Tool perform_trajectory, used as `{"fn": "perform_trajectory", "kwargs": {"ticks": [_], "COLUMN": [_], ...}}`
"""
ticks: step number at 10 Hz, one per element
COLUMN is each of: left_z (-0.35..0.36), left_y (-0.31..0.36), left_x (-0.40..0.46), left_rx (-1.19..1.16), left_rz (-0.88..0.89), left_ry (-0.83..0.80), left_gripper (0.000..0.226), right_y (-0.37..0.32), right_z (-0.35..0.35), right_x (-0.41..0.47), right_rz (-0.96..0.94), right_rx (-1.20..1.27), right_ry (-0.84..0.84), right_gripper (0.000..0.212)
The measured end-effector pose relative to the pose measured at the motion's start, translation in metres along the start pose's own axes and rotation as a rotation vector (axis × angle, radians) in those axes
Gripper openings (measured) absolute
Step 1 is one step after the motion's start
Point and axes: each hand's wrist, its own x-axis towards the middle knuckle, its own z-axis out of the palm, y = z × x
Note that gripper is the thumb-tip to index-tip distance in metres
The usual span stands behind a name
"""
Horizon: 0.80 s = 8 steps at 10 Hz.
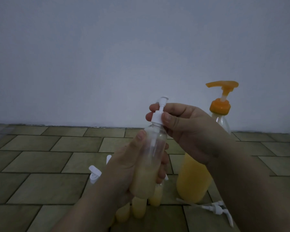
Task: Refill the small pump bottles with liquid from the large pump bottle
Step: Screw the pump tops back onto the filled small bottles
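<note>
Clear thin-walled plastic small pump bottle (150, 164), half full of pale yellow liquid, is held above the tiled floor (40, 164) near its wall edge: light, squeezable, slick if wet. Left hand (129, 166) wraps the body; right hand (179, 129) pinches the white screw collar (156, 117), the stiff part to hold.

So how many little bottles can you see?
4. One small bottle is gripped by the left hand while the right hand pinches its pump. Three more stand on the floor below. The hands may hide others.
</note>
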Motion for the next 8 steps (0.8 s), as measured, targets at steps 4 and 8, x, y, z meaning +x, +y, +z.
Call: {"fn": "perform_trajectory", "kwargs": {"ticks": [4,8], "left_z": [0.0,-0.097], "left_y": [0.022,0.077], "left_x": [-0.011,0.014], "left_rx": [0.284,0.655], "left_rz": [0.25,0.321], "left_ry": [0.228,0.448], "left_gripper": [0.04,0.049], "right_y": [-0.009,0.048], "right_z": [-0.006,-0.082], "right_x": [-0.026,-0.124], "right_rz": [-0.11,-0.012], "right_rx": [-0.411,-0.432], "right_ry": [0.076,0.517], "right_gripper": [0.04,0.077]}}
